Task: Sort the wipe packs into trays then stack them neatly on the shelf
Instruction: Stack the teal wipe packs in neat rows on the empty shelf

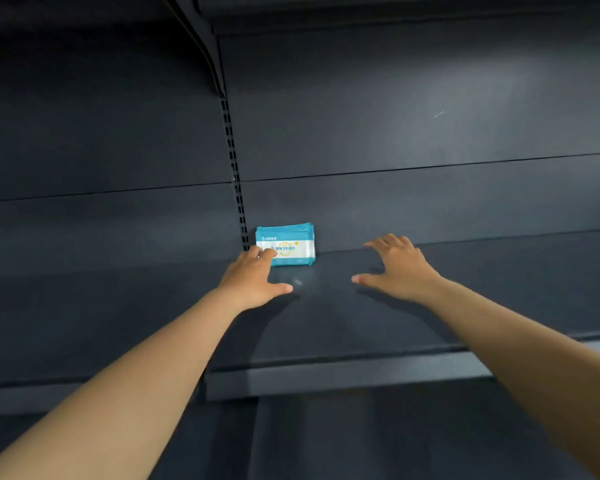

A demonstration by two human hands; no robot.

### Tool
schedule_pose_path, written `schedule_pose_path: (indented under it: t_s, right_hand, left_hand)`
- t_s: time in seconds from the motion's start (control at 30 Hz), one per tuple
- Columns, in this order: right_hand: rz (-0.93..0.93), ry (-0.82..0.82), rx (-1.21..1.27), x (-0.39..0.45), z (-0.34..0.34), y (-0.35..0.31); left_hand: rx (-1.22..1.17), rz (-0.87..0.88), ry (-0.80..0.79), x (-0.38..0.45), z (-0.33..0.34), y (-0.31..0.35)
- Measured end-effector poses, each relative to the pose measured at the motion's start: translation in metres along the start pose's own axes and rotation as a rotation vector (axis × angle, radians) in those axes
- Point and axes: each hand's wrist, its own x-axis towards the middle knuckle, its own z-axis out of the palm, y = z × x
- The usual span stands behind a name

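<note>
From the head camera, a dark metal shelf [326,306] fills the view, with a dark back panel [395,116] rising behind it and a slotted upright strip [234,168] running down the panel to the back of the shelf. A stack of wipe packs [286,244], teal with a white band across the front, stands at the very back of the shelf, against the panel and just to the right of the slotted strip. The packs appear to stand on edge, pressed flat against one another, though the print on the front is too blurred to read.

Both bare arms reach in over the front lip of the shelf. The left hand [255,280] is palm down with its thumb spread out to the right; its fingertips [265,252] lie at the lower left corner of the stack, and it is hard to tell whether they touch it or only overlap it in the view. Its fingers are relaxed and hold nothing. The right hand [395,268] hovers palm down to the right of the stack, well apart from it, with fingers spread and lightly bent and the thumb pointing left; it holds nothing either.
</note>
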Motion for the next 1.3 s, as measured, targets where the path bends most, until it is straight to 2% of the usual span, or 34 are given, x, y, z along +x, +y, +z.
schedule_pose_path:
  t_s: [0.27,0.5,0.7,0.97,1.13,1.3]
  right_hand:
    - [-0.068,0.048,-0.038,-0.17,-0.051,0.017]
    - [-0.079,-0.047,-0.121,-0.286,-0.041,0.062]
    - [0.005,-0.247,-0.103,-0.355,0.004,0.122]
    - [0.096,-0.537,-0.095,-0.418,0.102,0.225]
    - [0.115,-0.711,-0.044,-0.438,0.167,0.284]
    - [0.13,-0.871,0.061,-0.462,0.232,0.318]
  left_hand:
    - [-0.131,0.102,0.058,-0.149,-0.002,0.09]
    - [-0.18,0.171,0.02,-0.243,0.056,0.153]
    - [-0.157,0.158,-0.247,-0.291,0.162,0.193]
    - [-0.121,0.063,-0.602,-0.323,0.324,0.225]
    - [-0.08,-0.042,-0.75,-0.333,0.408,0.232]
    - [-0.03,-0.086,-0.82,-0.336,0.474,0.231]
